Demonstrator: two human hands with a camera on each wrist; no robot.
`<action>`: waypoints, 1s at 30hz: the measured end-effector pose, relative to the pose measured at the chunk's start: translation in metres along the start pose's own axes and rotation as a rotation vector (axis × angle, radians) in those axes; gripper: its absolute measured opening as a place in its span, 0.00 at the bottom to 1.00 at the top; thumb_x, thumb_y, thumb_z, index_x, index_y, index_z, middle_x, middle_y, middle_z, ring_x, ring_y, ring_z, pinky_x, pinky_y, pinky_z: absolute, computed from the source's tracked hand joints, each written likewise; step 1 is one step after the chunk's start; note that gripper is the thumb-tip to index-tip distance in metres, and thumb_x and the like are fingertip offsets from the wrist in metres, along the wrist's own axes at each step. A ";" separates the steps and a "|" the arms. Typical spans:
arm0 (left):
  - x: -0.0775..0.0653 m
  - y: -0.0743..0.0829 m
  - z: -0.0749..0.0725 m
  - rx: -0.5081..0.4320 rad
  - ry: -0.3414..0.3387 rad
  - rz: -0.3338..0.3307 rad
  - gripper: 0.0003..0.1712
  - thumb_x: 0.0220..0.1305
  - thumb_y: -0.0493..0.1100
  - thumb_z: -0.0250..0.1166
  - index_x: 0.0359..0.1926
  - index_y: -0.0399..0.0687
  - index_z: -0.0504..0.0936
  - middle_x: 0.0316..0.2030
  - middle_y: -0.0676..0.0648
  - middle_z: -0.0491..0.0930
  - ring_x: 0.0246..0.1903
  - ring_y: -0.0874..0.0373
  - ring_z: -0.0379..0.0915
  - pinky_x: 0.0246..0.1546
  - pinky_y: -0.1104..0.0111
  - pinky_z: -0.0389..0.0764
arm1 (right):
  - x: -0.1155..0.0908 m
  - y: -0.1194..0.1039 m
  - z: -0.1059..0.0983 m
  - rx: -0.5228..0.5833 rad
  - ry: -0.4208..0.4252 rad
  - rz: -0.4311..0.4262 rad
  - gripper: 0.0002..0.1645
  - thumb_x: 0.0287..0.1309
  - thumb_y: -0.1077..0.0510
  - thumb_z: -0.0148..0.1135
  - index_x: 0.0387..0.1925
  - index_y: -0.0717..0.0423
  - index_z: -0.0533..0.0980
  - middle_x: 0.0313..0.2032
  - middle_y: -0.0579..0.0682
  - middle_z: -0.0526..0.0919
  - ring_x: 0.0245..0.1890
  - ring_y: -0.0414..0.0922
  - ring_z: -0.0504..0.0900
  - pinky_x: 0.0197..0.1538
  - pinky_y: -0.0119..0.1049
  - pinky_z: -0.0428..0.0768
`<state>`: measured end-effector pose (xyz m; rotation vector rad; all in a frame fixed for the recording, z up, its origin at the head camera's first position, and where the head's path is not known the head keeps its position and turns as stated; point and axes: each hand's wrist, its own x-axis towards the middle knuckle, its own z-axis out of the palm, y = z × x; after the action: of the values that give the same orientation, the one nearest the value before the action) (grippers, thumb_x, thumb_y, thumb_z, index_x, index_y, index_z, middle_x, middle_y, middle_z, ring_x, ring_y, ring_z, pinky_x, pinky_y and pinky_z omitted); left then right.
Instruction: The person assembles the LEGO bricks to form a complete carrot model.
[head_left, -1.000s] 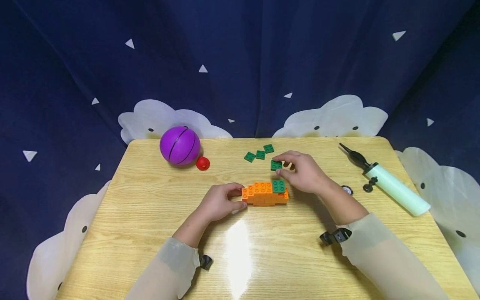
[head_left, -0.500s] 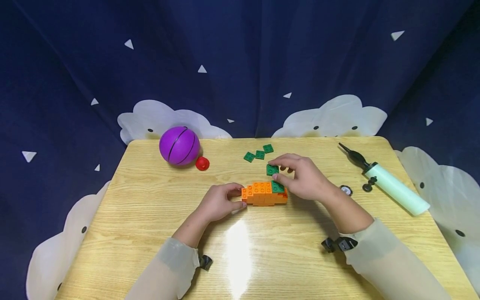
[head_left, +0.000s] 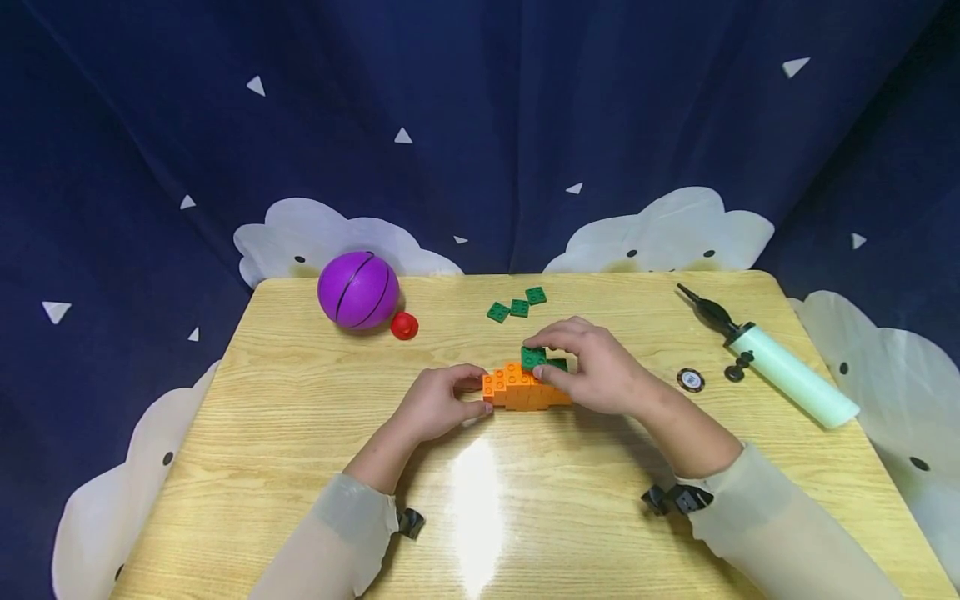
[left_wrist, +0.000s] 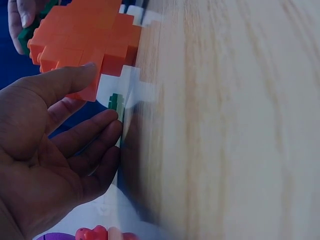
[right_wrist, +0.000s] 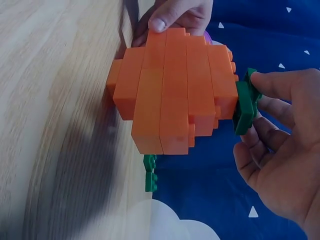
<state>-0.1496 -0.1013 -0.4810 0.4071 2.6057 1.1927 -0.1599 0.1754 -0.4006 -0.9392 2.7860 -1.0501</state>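
An orange toy brick build (head_left: 525,397) with stepped sides sits mid-table. My left hand (head_left: 435,406) holds its left end between thumb and fingers; in the left wrist view the thumb lies along the build (left_wrist: 85,40). Thumb and fingers of my right hand (head_left: 600,371) pinch a studded green toy brick (head_left: 533,358) at the build's top. Another green brick (head_left: 558,364) sits on the right part of the top, partly behind the right hand. From the right wrist view, the pinched green brick (right_wrist: 253,85) slightly overlaps the seated one (right_wrist: 243,111).
Three loose green bricks (head_left: 519,308) lie behind the build. A purple ball (head_left: 358,290) and a small red hat-shaped piece (head_left: 404,326) are at back left. On the right are a round chip (head_left: 691,380), a small black piece (head_left: 738,367) and a hand pump (head_left: 795,377).
My right hand has moved left and toward me, bringing the pinched green brick from behind the build to its top. The left hand has kept its place at the left end.
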 end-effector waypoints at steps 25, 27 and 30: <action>0.001 -0.002 0.002 0.010 0.003 0.004 0.27 0.57 0.50 0.79 0.57 0.54 0.86 0.47 0.55 0.89 0.54 0.55 0.82 0.62 0.54 0.76 | -0.005 0.002 0.009 -0.043 -0.035 -0.068 0.19 0.62 0.56 0.73 0.56 0.48 0.85 0.51 0.42 0.85 0.53 0.43 0.77 0.53 0.44 0.79; 0.001 -0.002 0.002 0.012 0.005 0.005 0.27 0.57 0.50 0.79 0.57 0.54 0.86 0.47 0.55 0.89 0.54 0.55 0.82 0.62 0.55 0.76 | -0.006 0.002 0.009 -0.036 -0.032 -0.067 0.19 0.62 0.56 0.73 0.55 0.47 0.85 0.51 0.41 0.85 0.52 0.43 0.77 0.53 0.44 0.79; 0.001 -0.002 0.002 0.018 0.005 0.004 0.26 0.57 0.50 0.79 0.57 0.54 0.86 0.47 0.56 0.89 0.55 0.55 0.82 0.62 0.55 0.76 | -0.006 0.003 0.011 -0.025 -0.027 -0.063 0.19 0.61 0.56 0.74 0.54 0.47 0.85 0.50 0.40 0.85 0.52 0.42 0.77 0.54 0.44 0.79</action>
<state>-0.1504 -0.1008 -0.4836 0.4130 2.6225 1.1741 -0.1545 0.1736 -0.4116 -1.0430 2.7714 -1.0049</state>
